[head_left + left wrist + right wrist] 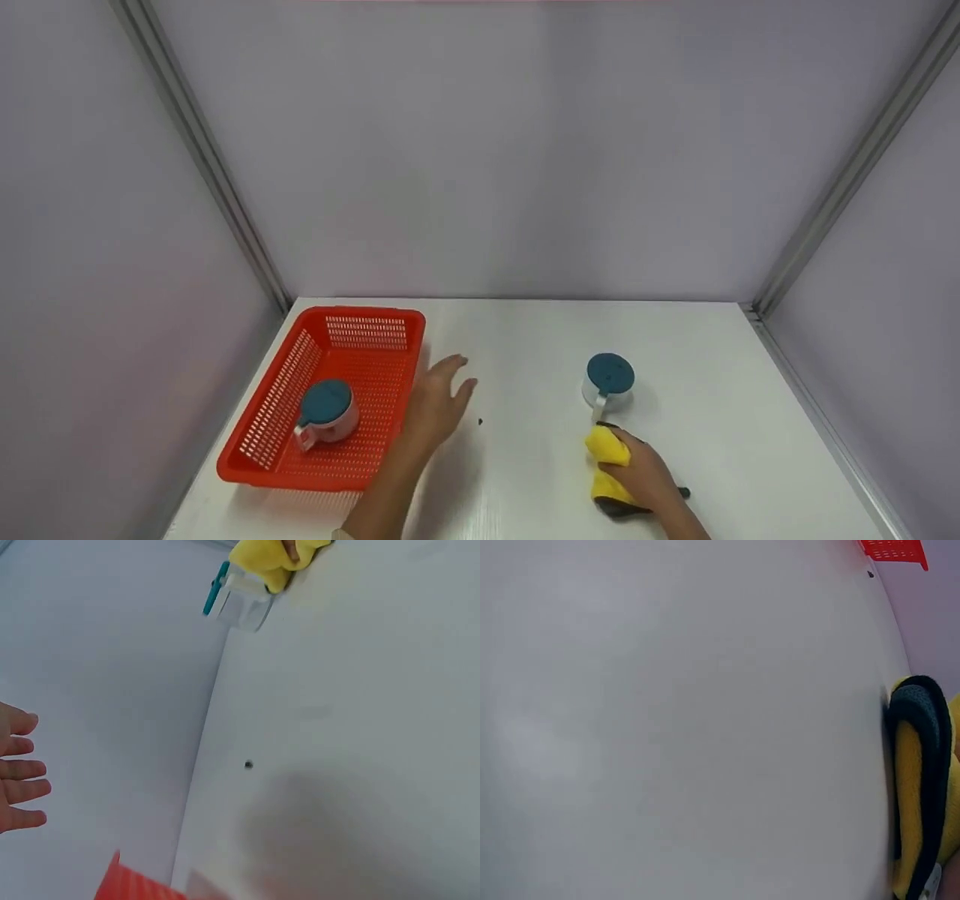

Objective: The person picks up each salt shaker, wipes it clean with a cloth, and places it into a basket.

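My right hand (646,474) grips a folded yellow cloth (609,447) with dark edging, low over the right half of the table. In the right wrist view, the cloth's layered edge (911,795) touches or nearly touches the white surface. Just beyond the cloth stands a clear jar (609,379) with a teal lid and a pale handle pointing towards me. My left hand (439,401) hovers beside the basket's right rim, fingers spread and holding nothing. Inside the red basket (259,478) sits a similar teal-lidded jar (330,409), its handle pointing to the front left.
A small dark speck (480,421) lies on the white table (525,345) between the hands. Grey panels (480,150) wall the table at the back and both sides, with metal posts (210,165) at the corners. The basket takes up the table's left side.
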`<state>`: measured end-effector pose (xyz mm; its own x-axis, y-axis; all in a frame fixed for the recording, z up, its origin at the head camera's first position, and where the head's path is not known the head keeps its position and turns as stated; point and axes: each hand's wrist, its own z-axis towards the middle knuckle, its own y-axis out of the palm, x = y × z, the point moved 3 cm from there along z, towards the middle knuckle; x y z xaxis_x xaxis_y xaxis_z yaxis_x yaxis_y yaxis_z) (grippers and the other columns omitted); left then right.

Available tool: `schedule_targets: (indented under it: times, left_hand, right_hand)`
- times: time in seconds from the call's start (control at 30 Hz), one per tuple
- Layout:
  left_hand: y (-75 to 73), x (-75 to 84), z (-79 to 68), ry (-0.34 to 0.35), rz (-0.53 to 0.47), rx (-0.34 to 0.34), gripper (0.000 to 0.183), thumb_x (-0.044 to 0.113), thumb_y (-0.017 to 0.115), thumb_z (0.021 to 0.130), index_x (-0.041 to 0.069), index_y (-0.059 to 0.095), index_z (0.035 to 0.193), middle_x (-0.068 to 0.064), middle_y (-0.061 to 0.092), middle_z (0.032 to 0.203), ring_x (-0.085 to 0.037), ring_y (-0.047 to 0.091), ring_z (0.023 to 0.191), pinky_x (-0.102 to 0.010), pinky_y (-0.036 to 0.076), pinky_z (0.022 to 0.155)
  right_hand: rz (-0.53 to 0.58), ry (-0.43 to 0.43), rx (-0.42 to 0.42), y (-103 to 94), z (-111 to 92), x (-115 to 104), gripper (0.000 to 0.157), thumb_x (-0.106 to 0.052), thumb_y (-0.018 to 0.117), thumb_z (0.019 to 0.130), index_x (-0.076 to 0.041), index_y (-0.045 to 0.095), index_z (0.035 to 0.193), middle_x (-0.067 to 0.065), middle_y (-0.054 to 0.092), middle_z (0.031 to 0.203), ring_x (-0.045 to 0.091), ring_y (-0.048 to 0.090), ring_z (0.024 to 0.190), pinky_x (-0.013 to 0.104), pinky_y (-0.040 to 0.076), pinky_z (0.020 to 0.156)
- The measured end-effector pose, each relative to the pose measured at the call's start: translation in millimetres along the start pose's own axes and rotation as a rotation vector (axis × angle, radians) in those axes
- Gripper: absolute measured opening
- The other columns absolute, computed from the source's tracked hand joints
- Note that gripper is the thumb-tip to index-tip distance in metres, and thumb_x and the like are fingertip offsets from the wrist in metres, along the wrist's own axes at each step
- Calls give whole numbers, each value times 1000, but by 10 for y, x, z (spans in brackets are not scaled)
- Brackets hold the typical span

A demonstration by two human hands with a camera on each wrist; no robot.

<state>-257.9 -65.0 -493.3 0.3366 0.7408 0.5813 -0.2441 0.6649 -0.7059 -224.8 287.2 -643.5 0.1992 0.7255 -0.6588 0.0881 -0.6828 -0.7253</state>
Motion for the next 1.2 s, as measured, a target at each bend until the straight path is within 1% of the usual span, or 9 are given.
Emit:
schedule_targets:
  times: [0.13, 0.2, 0.33, 0.4, 0.63, 0.77, 0.93, 1.03, 1.2]
  left_hand:
    - [350, 260, 49, 47, -105, -134, 48, 34, 67, 94, 17, 55, 137, -3, 57, 142, -19, 54, 131, -39, 47, 106]
    - [533, 351, 78, 41, -134, -202, 55, 36, 67, 94, 18, 49, 143, -2, 52, 147, -20, 50, 135, -40, 45, 108]
    - [892, 473, 197, -25, -166, -301, 72, 42, 70, 90, 24, 37, 151, 1, 42, 155, -19, 41, 141, -42, 40, 113]
    - [1065, 509, 247, -43, -174, -305, 75, 43, 71, 89, 25, 35, 152, 2, 40, 156, -19, 40, 142, -42, 40, 113]
    - [1555, 699, 334, -12, -111, -218, 66, 46, 71, 88, 26, 45, 145, 5, 52, 145, -14, 53, 131, -33, 48, 105]
    - [1749, 802, 350, -84, -63, -231, 65, 48, 73, 85, 27, 48, 142, 6, 54, 142, -13, 56, 127, -33, 49, 103]
    - [1946, 829, 327, -179, -40, -238, 57, 50, 75, 83, 22, 60, 130, 5, 66, 121, -11, 64, 104, -30, 56, 90]
    - [2049, 822, 294, -243, -60, -256, 53, 50, 77, 81, 21, 63, 124, 5, 69, 111, -9, 63, 90, -27, 57, 82]
    - [2195, 804, 223, -311, -94, -307, 50, 49, 78, 80, 19, 66, 118, 3, 69, 104, -9, 57, 79, -25, 57, 76]
  right_hand:
    - [-33, 27, 7, -114, -69, 176, 75, -39, 77, 83, -13, 46, 145, 13, 60, 132, 25, 58, 107, 62, 42, 102]
    - [-35, 43, 17, -169, -103, 265, 76, -39, 77, 83, -11, 45, 145, 14, 60, 131, 26, 58, 107, 63, 42, 102]
    - [-33, 45, 43, -302, -98, 377, 79, -41, 76, 83, -7, 43, 146, 18, 58, 133, 28, 58, 107, 63, 42, 101]
    - [-36, 44, 57, -340, -91, 420, 81, -43, 76, 83, -5, 43, 146, 20, 58, 133, 29, 59, 109, 63, 42, 101]
    - [-31, 84, 70, -334, -105, 491, 82, -43, 77, 82, -4, 43, 145, 20, 58, 133, 30, 59, 109, 64, 41, 101]
    - [-24, 68, 83, -320, -89, 456, 78, -42, 77, 82, -6, 45, 144, 17, 59, 132, 28, 59, 109, 64, 42, 100]
    - [-40, 43, 92, -299, -79, 422, 77, -42, 77, 82, -9, 46, 144, 16, 60, 132, 27, 60, 106, 64, 43, 100]
    - [-52, 43, 94, -291, -83, 437, 77, -43, 77, 82, -9, 46, 143, 16, 60, 133, 27, 60, 107, 64, 43, 100]
    - [-70, 55, 101, -301, -110, 489, 76, -42, 78, 82, -9, 47, 143, 15, 60, 132, 27, 60, 107, 63, 43, 99]
